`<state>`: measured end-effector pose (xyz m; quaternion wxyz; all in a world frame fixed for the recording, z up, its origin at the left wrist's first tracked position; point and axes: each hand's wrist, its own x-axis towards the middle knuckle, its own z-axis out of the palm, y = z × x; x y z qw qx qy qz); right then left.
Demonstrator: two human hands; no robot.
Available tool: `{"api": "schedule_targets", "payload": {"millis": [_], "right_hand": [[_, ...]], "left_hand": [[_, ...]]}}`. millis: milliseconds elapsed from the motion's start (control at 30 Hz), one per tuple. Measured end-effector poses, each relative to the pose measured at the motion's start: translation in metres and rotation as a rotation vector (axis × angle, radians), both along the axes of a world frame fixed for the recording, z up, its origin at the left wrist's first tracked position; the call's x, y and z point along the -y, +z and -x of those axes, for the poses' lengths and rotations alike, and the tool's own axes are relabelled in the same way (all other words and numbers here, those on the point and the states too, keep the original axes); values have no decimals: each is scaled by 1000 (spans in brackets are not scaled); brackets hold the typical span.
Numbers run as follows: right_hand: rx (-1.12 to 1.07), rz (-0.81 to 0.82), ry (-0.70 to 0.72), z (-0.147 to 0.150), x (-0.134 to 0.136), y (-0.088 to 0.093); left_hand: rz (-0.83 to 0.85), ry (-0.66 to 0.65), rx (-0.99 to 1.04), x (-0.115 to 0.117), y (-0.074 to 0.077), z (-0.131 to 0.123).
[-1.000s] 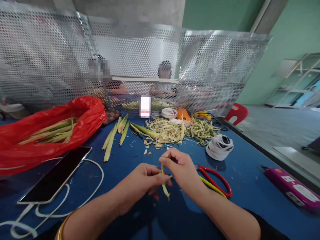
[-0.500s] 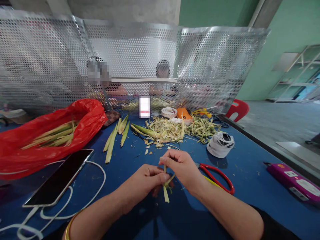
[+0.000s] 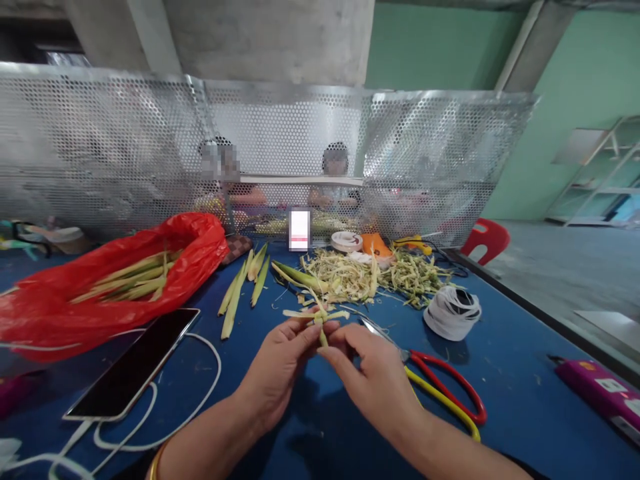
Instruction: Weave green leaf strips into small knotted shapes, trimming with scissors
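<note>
A small knotted piece of pale green leaf strips (image 3: 321, 318) is held up between my hands, its strips sticking out to both sides and upward. My left hand (image 3: 287, 353) pinches it from the left, thumb on the knot. On the right, my right hand (image 3: 363, 363) has thumb and forefinger closed round its lower end. Scissors (image 3: 447, 383) with one red and one yellow handle lie beside and partly behind my right hand. Beyond the hands is a heap of shredded leaf strips (image 3: 345, 275), with several longer leaves (image 3: 237, 293) to its left.
A red plastic bag (image 3: 195, 247) of leaves and a phone (image 3: 135, 363) with white cable lie left. A white strip roll (image 3: 453, 313) and purple box (image 3: 600, 393) are right. Behind a perforated metal screen (image 3: 280, 120) sit two people.
The piece has been raised and turned, so its strips now spread sideways above my fingers. My right hand has moved from its top to its lower end. The view has tilted up.
</note>
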<state>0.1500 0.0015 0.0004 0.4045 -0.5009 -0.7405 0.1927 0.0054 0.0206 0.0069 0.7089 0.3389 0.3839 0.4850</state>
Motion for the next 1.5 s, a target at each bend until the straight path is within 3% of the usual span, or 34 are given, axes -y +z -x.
{"api": "schedule_targets", "payload": {"millis": [100,433,500,633,833,1033,1267,1500], "right_hand": [[-16,72,-4,6,-2,-8],[18,-13,174,4,2,-4],[20,-49,125,0,2,-3],[-126,-49,-142,-10,-6,2],[-37,19,62,-7,-12,-4],[15,13,34,-6,-7,-5],[4,3,29,-11,-5,7],[-46,83,25,-10,-5,5]], "left_hand": [[31,19,30,3,1,-3],[9,32,-1,4,2,0],[-5,55,-13,2,4,1],[16,66,-32,0,7,5],[-106,-83,-186,3,2,5],[-212,-110,-407,0,2,3],[-245,-104,-430,-4,6,4],[-158,-134,-312,-5,8,8]]}}
